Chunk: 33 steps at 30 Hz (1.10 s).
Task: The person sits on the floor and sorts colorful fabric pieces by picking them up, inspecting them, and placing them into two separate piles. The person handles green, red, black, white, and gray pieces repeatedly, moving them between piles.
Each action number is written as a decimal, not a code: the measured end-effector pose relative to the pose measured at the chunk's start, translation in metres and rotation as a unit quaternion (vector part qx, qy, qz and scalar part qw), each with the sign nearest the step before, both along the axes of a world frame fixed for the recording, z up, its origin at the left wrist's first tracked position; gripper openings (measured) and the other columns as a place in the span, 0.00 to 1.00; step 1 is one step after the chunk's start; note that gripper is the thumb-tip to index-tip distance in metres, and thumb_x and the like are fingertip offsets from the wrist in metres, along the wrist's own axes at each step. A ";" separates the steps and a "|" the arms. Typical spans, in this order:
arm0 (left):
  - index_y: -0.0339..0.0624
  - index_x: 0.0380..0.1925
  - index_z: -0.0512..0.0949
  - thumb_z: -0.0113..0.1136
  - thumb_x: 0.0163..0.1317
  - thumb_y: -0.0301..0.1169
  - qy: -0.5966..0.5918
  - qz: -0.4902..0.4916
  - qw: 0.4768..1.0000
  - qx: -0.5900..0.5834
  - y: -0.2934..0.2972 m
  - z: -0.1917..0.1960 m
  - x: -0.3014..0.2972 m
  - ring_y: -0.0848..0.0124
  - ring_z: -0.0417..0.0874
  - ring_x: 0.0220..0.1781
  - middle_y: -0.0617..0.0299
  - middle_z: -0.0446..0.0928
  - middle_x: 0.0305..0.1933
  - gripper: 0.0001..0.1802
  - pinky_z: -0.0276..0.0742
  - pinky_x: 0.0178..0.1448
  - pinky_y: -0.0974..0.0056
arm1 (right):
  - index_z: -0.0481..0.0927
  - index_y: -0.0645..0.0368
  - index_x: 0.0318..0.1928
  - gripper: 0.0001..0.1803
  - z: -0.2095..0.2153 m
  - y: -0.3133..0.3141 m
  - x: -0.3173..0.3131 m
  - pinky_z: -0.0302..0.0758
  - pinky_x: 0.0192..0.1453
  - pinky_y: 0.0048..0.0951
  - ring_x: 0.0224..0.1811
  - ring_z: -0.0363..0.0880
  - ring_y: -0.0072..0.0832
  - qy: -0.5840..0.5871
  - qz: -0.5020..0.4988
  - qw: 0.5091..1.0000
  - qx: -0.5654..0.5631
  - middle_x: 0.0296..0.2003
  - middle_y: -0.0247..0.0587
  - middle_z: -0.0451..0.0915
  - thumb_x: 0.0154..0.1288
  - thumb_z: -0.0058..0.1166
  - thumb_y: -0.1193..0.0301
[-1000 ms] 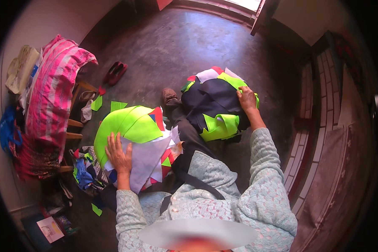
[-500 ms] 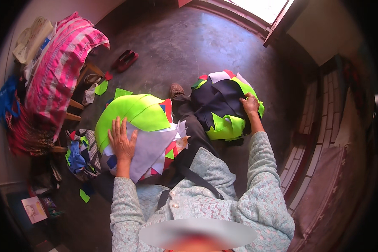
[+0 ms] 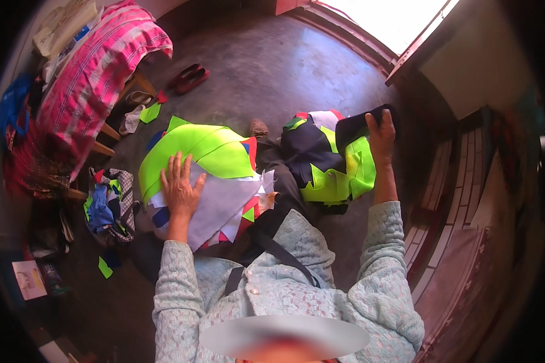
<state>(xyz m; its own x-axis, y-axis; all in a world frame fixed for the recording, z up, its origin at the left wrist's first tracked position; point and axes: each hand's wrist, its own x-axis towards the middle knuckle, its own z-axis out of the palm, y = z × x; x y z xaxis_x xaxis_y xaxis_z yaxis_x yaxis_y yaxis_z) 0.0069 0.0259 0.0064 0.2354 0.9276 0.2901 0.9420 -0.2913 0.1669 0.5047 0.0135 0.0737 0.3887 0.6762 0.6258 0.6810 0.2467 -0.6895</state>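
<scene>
Left hand (image 3: 183,195) spread flat on grey cloth (image 3: 223,202); right hand (image 3: 382,150) pinching navy flap (image 3: 350,129), best lifted clear of lime cloth (image 3: 360,168) below its fingers.

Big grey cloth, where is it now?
In the head view, the grey cloth lies left of centre on the left bundle, just below the bright green cloth, on the thumb side of the left hand.

Pink plaid cloth (image 3: 100,72) draped at left, blue bag (image 3: 12,103) beside it; dark-red shoes (image 3: 191,80) on floor (image 3: 254,66).
</scene>
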 end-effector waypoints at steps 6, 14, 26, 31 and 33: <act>0.50 0.67 0.66 0.56 0.59 0.60 -0.087 -0.015 0.996 -0.001 0.002 -0.002 -0.006 0.54 0.55 0.76 0.54 0.59 0.73 0.41 0.45 0.75 0.40 | 0.78 0.64 0.46 0.15 0.084 -0.022 -0.099 0.75 0.38 0.28 0.31 0.79 0.29 -0.095 0.228 0.962 -0.117 0.32 0.46 0.81 0.58 0.64 0.76; 0.46 0.65 0.67 0.74 0.43 0.57 -0.415 -0.307 0.843 -0.151 -0.054 0.102 0.025 0.56 0.53 0.77 0.56 0.63 0.71 0.50 0.46 0.76 0.50 | 0.80 0.65 0.49 0.18 0.086 -0.048 -0.215 0.76 0.34 0.36 0.30 0.83 0.44 -0.124 0.569 0.773 -0.253 0.29 0.53 0.81 0.59 0.64 0.73; 0.40 0.32 0.78 0.69 0.55 0.24 -0.664 -0.146 0.595 -0.428 -0.116 0.087 -0.007 0.84 0.76 0.33 0.72 0.78 0.30 0.08 0.73 0.39 0.74 | 0.79 0.67 0.45 0.24 0.068 -0.062 -0.238 0.76 0.37 0.36 0.31 0.80 0.49 -0.163 0.557 0.729 -0.363 0.31 0.53 0.81 0.51 0.71 0.66; 0.44 0.34 0.79 0.68 0.54 0.22 -0.755 -0.105 0.523 -0.382 -0.124 0.099 -0.019 0.84 0.78 0.35 0.72 0.81 0.34 0.09 0.76 0.44 0.74 | 0.76 0.68 0.35 0.20 0.022 -0.058 -0.231 0.73 0.38 0.38 0.33 0.75 0.49 -0.164 0.554 0.730 -0.365 0.29 0.49 0.76 0.47 0.71 0.70; 0.44 0.35 0.79 0.68 0.54 0.22 -0.764 -0.101 0.509 -0.384 -0.128 0.098 -0.023 0.84 0.79 0.36 0.71 0.81 0.35 0.10 0.76 0.45 0.74 | 0.76 0.68 0.35 0.19 0.011 -0.059 -0.229 0.73 0.39 0.37 0.33 0.73 0.46 -0.143 0.555 0.730 -0.371 0.30 0.48 0.75 0.47 0.71 0.70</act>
